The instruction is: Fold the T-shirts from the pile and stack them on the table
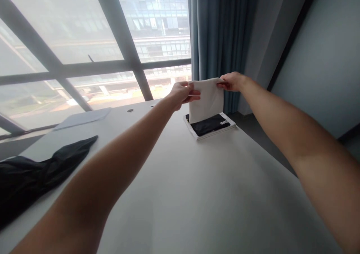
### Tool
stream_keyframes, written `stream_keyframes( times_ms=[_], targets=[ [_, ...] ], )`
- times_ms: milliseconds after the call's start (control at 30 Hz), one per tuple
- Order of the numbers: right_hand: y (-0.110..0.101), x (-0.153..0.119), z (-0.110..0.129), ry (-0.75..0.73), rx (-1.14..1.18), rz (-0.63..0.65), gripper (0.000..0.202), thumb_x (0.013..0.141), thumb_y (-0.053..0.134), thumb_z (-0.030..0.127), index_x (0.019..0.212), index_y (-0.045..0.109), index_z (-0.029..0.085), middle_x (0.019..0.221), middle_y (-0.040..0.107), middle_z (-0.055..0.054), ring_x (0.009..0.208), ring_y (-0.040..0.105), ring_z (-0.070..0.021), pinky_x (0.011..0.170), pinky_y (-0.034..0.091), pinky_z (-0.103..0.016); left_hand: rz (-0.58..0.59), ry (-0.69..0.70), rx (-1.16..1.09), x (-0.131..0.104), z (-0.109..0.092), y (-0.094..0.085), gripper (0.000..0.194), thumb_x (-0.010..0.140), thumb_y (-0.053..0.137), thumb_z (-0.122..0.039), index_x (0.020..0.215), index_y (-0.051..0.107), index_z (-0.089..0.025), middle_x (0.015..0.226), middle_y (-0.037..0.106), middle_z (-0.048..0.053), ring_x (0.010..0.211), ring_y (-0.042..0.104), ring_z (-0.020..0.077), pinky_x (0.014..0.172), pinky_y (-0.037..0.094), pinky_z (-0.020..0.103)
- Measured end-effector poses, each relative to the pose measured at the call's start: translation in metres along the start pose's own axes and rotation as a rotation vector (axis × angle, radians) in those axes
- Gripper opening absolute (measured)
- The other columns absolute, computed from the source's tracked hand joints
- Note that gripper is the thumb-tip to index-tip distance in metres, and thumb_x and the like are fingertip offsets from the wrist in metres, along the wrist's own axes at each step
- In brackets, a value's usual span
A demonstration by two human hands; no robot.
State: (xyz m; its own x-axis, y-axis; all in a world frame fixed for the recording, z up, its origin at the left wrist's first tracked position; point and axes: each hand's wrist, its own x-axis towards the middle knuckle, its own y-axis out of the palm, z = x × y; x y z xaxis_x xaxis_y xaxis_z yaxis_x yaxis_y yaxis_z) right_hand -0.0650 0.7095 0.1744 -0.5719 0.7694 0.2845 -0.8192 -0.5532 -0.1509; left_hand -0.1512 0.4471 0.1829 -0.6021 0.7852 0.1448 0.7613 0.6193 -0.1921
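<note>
Hands (182, 93) (233, 81) hold white cloth (206, 100).

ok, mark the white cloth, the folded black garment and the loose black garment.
white cloth (206, 100), head view, middle of hanging panel
folded black garment (209, 124), head view, top face
loose black garment (33, 171), head view, bunched middle

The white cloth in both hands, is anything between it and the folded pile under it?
Nothing visible. The white cloth hangs from the left hand and right hand, its lower edge reaching the pile on the table.
</note>
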Motion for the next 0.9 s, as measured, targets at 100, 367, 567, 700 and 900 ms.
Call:
stream_keyframes(
  times_ms=[100,367,567,700,900],
  targets=[
    [0.003,0.009,-0.004,0.037,0.079,-0.030,0.014,0.093,0.062,0.011,0.079,0.063,0.015,0.069,0.062,0.000,0.062,0.065,-0.0109,0.057,0.050,-0.020,-0.033,0.142,0.102,0.029,0.003,-0.004,0.019,0.105,0.054,-0.026,0.114,0.064,-0.013,0.097,0.072,0.010,0.079,0.074,0.0148,0.073,0.058,0.027],
    [0.000,-0.055,-0.093,0.274,0.005,-0.120,0.011,0.093,0.059,0.018,0.103,0.061,0.021,0.070,0.061,0.006,0.051,0.057,-0.0056,0.045,0.040,-0.013,0.048,0.274,0.288,0.033,0.129,0.013,0.023,0.099,0.057,-0.026,0.114,0.071,-0.015,0.098,0.076,0.008,0.078,0.073,0.0143,0.059,0.051,0.018],
    [0.000,-0.099,-0.153,0.421,-0.072,-0.091,0.017,0.079,0.075,0.017,0.090,0.062,0.016,0.059,0.060,0.004,0.044,0.054,-0.0076,0.038,0.033,-0.014,0.079,0.314,0.502,0.007,0.199,0.032,0.027,0.097,0.058,-0.026,0.115,0.076,-0.017,0.096,0.078,0.006,0.085,0.069,0.0174,0.081,0.052,0.026],
    [-0.002,-0.100,-0.155,0.449,-0.108,-0.070,0.017,0.079,0.077,0.017,0.088,0.063,0.016,0.058,0.062,0.003,0.043,0.055,-0.0077,0.036,0.032,-0.015,0.068,0.307,0.584,-0.003,0.200,0.032,0.029,0.097,0.058,-0.026,0.118,0.076,-0.018,0.097,0.078,0.005,0.084,0.066,0.0176,0.083,0.051,0.027],
    [0.000,-0.103,-0.148,0.429,-0.160,-0.077,0.020,0.081,0.077,0.018,0.096,0.063,0.018,0.062,0.063,0.005,0.042,0.055,-0.0055,0.037,0.032,-0.013,-0.026,0.312,0.731,-0.019,0.200,0.032,0.031,0.098,0.057,-0.021,0.123,0.075,-0.025,0.102,0.075,0.008,0.090,0.067,0.0203,0.089,0.049,0.030]
  ],
)
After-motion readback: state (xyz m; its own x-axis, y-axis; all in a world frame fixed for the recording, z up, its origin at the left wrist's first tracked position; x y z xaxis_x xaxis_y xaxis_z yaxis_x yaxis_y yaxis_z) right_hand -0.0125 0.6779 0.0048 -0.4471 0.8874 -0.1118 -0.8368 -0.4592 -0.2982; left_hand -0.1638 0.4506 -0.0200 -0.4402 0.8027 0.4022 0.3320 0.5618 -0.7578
